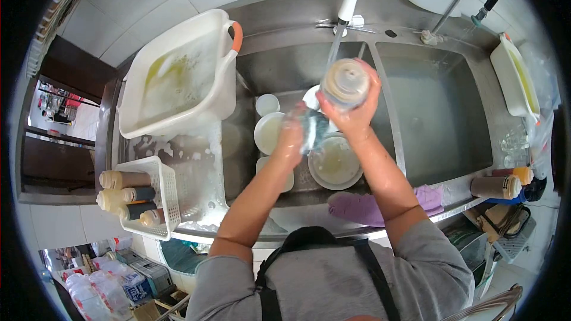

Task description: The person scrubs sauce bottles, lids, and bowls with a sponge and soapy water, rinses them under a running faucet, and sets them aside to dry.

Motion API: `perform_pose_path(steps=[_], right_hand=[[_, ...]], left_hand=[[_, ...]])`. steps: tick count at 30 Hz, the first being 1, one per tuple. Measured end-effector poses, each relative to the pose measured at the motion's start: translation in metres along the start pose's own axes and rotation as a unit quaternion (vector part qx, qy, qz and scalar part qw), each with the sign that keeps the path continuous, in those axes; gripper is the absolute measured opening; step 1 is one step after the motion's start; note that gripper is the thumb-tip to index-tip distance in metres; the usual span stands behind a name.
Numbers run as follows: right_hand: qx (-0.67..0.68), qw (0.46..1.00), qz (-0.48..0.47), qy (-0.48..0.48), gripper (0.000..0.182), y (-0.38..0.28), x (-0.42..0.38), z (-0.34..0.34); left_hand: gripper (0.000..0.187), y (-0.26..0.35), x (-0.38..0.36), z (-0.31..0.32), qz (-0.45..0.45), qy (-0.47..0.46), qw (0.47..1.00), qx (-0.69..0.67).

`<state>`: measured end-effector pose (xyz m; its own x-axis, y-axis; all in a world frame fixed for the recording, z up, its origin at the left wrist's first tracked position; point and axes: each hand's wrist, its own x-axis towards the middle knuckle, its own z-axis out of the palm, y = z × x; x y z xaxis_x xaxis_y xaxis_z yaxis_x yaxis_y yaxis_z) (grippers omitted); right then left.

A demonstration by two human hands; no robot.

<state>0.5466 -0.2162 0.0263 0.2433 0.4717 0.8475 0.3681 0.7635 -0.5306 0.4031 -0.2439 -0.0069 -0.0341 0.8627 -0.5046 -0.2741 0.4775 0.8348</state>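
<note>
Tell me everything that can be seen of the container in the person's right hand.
The container looks like a rounded, translucent plastic jar or bottle, with concentric rings on the end facing the camera and a beige tint. The right hand grips it, thumb on one side, fingers on the other, above the sink. A water stream runs close by; contact is unclear. Contents cannot be made out.
</note>
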Motion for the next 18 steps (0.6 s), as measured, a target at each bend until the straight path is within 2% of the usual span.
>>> perform_pose_path(steps=[1, 2, 3, 4, 5, 6, 7, 9, 10, 11, 12, 13, 14, 16, 17, 18], right_hand=[[-0.033, 0.999, 0.006, -0.020, 0.082, 0.022, 0.001, -0.003], [-0.030, 0.999, 0.006, -0.018, 0.082, 0.040, 0.001, -0.002], [0.025, 0.988, 0.147, 0.049, 0.080, 0.057, 0.001, 0.000], [0.079, 0.947, 0.288, 0.114, 0.077, 0.072, 0.000, 0.003], [0.081, 0.947, 0.289, 0.113, 0.077, 0.088, 0.000, 0.007], [0.131, 0.913, 0.363, 0.132, 0.074, 0.104, 0.002, 0.013], [0.180, 0.869, 0.435, 0.148, 0.072, 0.115, 0.002, 0.020], [0.240, 0.857, 0.430, 0.149, 0.071, 0.135, 0.004, 0.037], [0.295, 0.843, 0.425, 0.149, 0.069, 0.144, 0.004, 0.045], [0.279, 0.848, 0.418, 0.166, 0.068, 0.153, 0.002, 0.054], [0.280, 0.849, 0.415, 0.167, 0.068, 0.153, 0.003, 0.060], [0.291, 0.835, 0.428, 0.190, 0.068, 0.151, 0.004, 0.063], [0.301, 0.818, 0.441, 0.212, 0.067, 0.148, 0.003, 0.064], [0.319, 0.820, 0.434, 0.194, 0.068, 0.140, 0.004, 0.060], [0.315, 0.804, 0.467, 0.192, 0.067, 0.130, 0.005, 0.055], [0.309, 0.787, 0.498, 0.189, 0.066, 0.125, 0.006, 0.049]], left_hand=[[0.043, -0.001, 0.013, -0.017, 0.063, 0.070, 0.994, 0.058], [0.048, 0.033, 0.005, -0.033, 0.216, 0.060, 0.973, 0.061], [0.048, 0.064, 0.017, -0.060, 0.318, 0.058, 0.943, 0.078], [0.042, 0.109, 0.007, -0.071, 0.281, 0.140, 0.949, 0.028], [0.032, 0.148, -0.002, -0.078, 0.441, 0.075, 0.886, 0.125], [0.031, 0.173, 0.000, -0.078, 0.530, 0.176, 0.798, 0.229], [0.031, 0.187, 0.006, -0.078, 0.597, 0.271, 0.682, 0.325], [0.023, 0.171, 0.040, -0.061, 0.625, 0.222, 0.657, 0.358], [0.023, 0.153, 0.057, -0.036, 0.551, 0.198, 0.685, 0.434], [0.026, 0.129, 0.069, -0.007, 0.563, 0.079, 0.726, 0.386], [0.038, 0.102, 0.097, 0.010, 0.497, 0.060, 0.751, 0.431], [0.041, 0.080, 0.106, 0.039, 0.434, 0.029, 0.802, 0.409], [0.045, 0.054, 0.130, 0.062, 0.428, 0.031, 0.811, 0.397], [0.051, 0.018, 0.178, 0.091, 0.471, 0.131, 0.721, 0.492], [0.051, 0.029, 0.182, 0.101, 0.473, 0.129, 0.722, 0.487], [0.049, 0.046, 0.179, 0.114, 0.369, 0.050, 0.810, 0.453]])
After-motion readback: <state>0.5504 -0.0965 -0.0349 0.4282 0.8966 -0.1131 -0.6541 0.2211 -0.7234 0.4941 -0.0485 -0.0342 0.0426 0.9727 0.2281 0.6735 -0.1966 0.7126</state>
